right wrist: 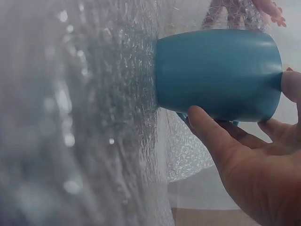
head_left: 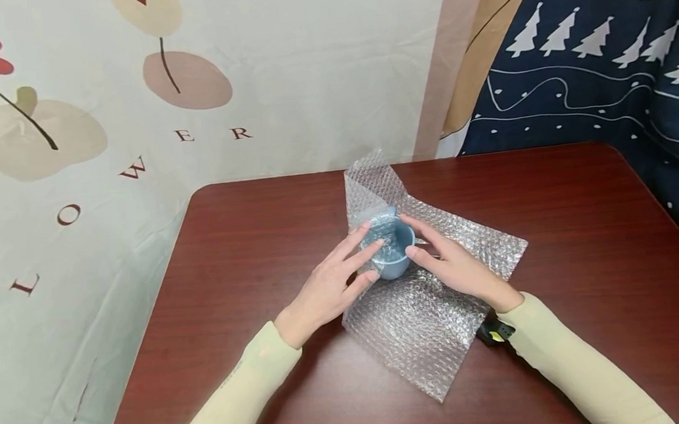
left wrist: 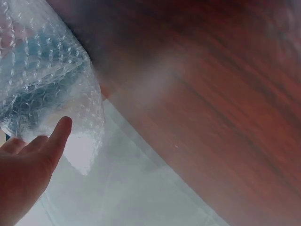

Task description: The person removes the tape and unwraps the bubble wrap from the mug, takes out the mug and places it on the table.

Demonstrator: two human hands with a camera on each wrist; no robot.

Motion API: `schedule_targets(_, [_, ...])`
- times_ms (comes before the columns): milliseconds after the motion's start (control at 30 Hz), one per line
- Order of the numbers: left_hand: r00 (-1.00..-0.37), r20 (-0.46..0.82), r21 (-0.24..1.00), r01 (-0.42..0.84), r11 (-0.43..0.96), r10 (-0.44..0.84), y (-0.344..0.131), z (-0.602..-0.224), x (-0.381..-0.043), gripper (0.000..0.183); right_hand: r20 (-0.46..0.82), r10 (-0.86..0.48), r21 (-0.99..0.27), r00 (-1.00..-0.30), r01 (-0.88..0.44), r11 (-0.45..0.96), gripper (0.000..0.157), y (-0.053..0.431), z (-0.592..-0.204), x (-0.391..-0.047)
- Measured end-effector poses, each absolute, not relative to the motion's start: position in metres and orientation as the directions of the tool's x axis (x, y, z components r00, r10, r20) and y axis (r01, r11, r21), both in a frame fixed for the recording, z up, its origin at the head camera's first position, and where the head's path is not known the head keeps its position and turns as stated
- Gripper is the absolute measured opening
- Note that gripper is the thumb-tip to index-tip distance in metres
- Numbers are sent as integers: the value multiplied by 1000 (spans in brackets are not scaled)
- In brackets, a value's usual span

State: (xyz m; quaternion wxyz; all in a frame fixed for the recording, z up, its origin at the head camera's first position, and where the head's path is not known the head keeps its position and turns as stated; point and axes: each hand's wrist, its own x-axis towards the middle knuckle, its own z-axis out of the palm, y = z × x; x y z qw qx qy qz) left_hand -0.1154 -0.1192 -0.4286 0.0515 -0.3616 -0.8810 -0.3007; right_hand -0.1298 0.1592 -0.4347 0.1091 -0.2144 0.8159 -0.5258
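A light blue mug (head_left: pixel 399 239) stands upright on a sheet of clear bubble wrap (head_left: pixel 418 325), its handle toward the back. One flap of the wrap (left wrist: pixel 51 70) comes up over the mug's left side and part of its opening. My left hand (head_left: pixel 335 284), fingers spread and mostly straight, presses this flap against the mug and its rim. On the other side my right hand (head_left: pixel 458 266) holds the mug, thumb at the near right rim and fingers round the back. In the right wrist view, the thumb and fingers lie along the smooth bare wall of the mug (right wrist: pixel 216 75).
The bubble wrap lies diagonally on a reddish-brown table (head_left: pixel 247 245), one corner toward the front, another to the right. A dark strap device (head_left: pixel 494 331) is on the right wrist. Behind the table hang a pale printed cloth (head_left: pixel 306 76) and a navy tree-patterned cloth (head_left: pixel 579 83).
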Motion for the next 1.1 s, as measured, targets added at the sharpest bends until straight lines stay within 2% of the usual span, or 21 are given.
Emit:
schedule_targets(300, [-730,312,505,669,545,608,-119,-427,-115,63,55,-477,-910,-877,-241,338,64,159,-434,-131])
schedule_targets(567, [-758,332,565,636,525,561,-121,-427,-115,71,58,-480,-916,-875,-239,324,63,160,-433,-132])
schedule_targets(1100, [-754,360,567,645,513,550,-128,-430,-112,67,40,-470,-913,-882,-223,341,64,159,-431,-131])
